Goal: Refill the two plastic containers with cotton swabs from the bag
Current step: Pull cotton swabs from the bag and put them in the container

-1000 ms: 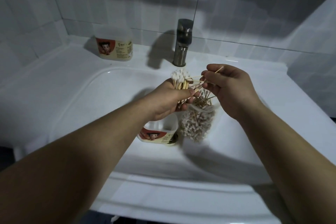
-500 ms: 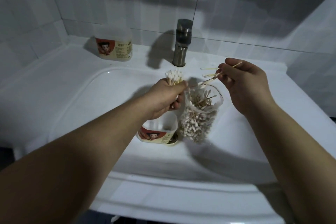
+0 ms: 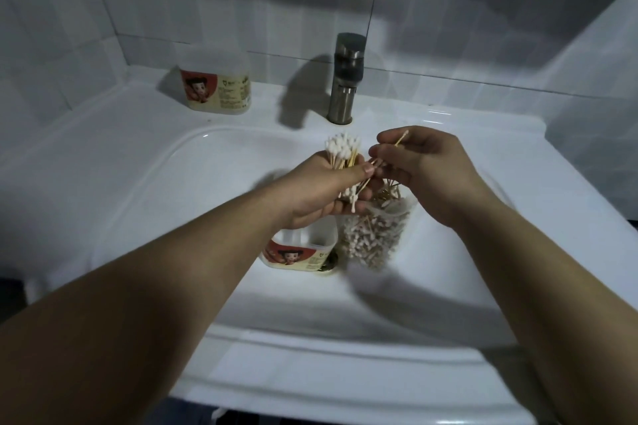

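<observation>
The left hand (image 3: 321,190) curls its fingers (image 3: 345,208) round an upright bundle of cotton swabs (image 3: 343,152), tips at 12 o'clock. At its 3 o'clock, the right hand (image 3: 428,171) pinches loose swabs (image 3: 400,139) beside the bundle. The bag (image 3: 374,235) lies at 6 o'clock, with the open container (image 3: 300,252) at its 9 o'clock.

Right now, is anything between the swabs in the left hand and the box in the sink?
Nothing visible. The left hand holds the swabs right above the box, whose top looks open; the bag is beside it.
</observation>
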Available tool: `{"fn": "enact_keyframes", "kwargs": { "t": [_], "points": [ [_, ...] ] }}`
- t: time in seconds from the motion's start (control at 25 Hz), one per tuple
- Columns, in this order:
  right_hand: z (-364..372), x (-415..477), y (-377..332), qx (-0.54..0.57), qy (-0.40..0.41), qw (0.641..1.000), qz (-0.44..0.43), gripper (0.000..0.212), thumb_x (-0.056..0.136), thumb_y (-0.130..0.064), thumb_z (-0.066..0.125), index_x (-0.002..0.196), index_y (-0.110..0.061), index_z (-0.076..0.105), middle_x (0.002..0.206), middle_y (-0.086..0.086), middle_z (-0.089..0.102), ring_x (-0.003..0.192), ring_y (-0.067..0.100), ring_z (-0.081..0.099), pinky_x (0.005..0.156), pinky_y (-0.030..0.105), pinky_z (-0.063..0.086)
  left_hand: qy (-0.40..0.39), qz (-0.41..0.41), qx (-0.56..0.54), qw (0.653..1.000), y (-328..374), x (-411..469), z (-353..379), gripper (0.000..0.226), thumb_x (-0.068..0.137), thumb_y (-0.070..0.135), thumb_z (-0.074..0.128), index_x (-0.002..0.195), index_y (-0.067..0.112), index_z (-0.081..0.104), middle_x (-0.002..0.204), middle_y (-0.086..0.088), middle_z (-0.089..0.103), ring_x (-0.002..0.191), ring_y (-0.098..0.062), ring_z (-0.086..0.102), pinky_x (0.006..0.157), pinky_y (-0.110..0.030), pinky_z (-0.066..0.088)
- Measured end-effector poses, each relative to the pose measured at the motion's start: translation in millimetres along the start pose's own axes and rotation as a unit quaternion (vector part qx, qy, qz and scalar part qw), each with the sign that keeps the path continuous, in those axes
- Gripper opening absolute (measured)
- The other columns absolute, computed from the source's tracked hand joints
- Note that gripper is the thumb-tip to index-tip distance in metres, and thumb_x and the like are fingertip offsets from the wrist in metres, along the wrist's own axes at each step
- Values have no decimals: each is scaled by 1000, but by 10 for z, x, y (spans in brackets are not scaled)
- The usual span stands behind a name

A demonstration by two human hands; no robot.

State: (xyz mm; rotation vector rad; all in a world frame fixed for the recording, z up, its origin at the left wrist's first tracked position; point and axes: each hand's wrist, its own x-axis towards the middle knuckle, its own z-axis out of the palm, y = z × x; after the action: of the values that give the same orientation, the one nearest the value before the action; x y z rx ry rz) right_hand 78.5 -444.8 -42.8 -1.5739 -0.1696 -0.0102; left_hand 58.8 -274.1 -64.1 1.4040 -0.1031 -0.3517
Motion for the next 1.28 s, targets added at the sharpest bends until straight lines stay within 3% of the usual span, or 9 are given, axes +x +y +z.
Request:
{"fn": "enact_keyframes", "kwargs": {
  "t": [0.32, 0.44, 0.64, 0.76, 0.88, 0.96, 1.04, 1.16, 1.28],
  "points": [
    [-52, 39, -51, 38, 100, 994, -15, 13, 99, -7, 62, 94, -1, 72, 81, 14, 68, 67, 21, 63, 72, 33, 61, 26, 12, 14, 999, -33, 58, -50, 11, 103, 5, 55, 98, 6, 65, 79, -3, 63, 63, -10, 54, 56, -22, 49],
    [-33, 29, -26, 4, 80, 996, -25, 7, 96, -3, 65, 99, -3, 72, 80, 14, 70, 67, 20, 66, 72, 33, 62, 34, 19, 9, 999, -21, 50, -52, 11, 102, 4, 56, 103, 3, 67, 81, -4, 66, 67, -10, 59, 60, -21, 53],
    [19, -16, 20, -115, 35, 992, -24, 13, 97, -17, 67, 92, -12, 78, 85, 7, 79, 79, 27, 76, 64, 37, 60, 7, 15, -23, 1000, -9, 24, -17, 24, 103, 10, 57, 124, 2, 64, 109, -13, 76, 101, -28, 74, 80, -32, 63],
    [11, 3, 93, -246, 7, 967, -65, 27, 99, -36, 60, 93, -19, 80, 87, -1, 79, 82, 33, 74, 73, 52, 61, 12, 14, -6, 1000, -14, 13, -10, 15, 103, 8, 57, 114, 3, 65, 87, -8, 71, 77, -18, 70, 67, -27, 59],
    [-3, -19, 104, -292, -82, 947, -104, 28, 100, -34, 53, 118, -47, 69, 106, -18, 74, 101, 8, 70, 92, 46, 57, 22, 7, -11, 1000, -8, 2, -17, 11, 103, 6, 56, 106, 9, 67, 83, -4, 70, 72, -14, 68, 64, -28, 58],
    [2, -92, 72, -285, -163, 939, -104, 62, 95, -25, 67, 139, -62, 43, 127, -28, 62, 115, -4, 60, 96, 32, 56, 26, 0, -20, 999, 17, -17, -18, 15, 102, 9, 58, 111, 13, 69, 87, -2, 76, 77, -14, 74, 65, -31, 60],
    [11, -96, 100, -292, -209, 928, -95, 97, 81, -25, 84, 153, -49, 25, 135, -23, 52, 110, -5, 59, 91, 26, 55, 25, 1, -22, 999, 28, -23, -14, 15, 101, 10, 60, 112, 15, 70, 90, -2, 78, 85, -16, 75, 71, -34, 61],
    [83, -57, 144, -338, -233, 902, -133, 102, 69, -26, 94, 149, -43, 33, 131, -7, 55, 113, 9, 63, 92, 36, 57, 18, 5, -47, 999, 41, -30, 10, 15, 99, 2, 60, 107, 11, 68, 92, -9, 76, 85, -21, 75, 74, -33, 62],
    [86, -92, 92, -291, -200, 926, -137, 117, 68, -17, 95, 144, -62, 18, 125, -10, 57, 105, 6, 68, 86, 23, 57, -4, 1, -77, 997, 62, -33, 16, 19, 96, -3, 60, 106, 10, 68, 91, -11, 75, 78, -19, 74, 63, -28, 61]
  ]
}}
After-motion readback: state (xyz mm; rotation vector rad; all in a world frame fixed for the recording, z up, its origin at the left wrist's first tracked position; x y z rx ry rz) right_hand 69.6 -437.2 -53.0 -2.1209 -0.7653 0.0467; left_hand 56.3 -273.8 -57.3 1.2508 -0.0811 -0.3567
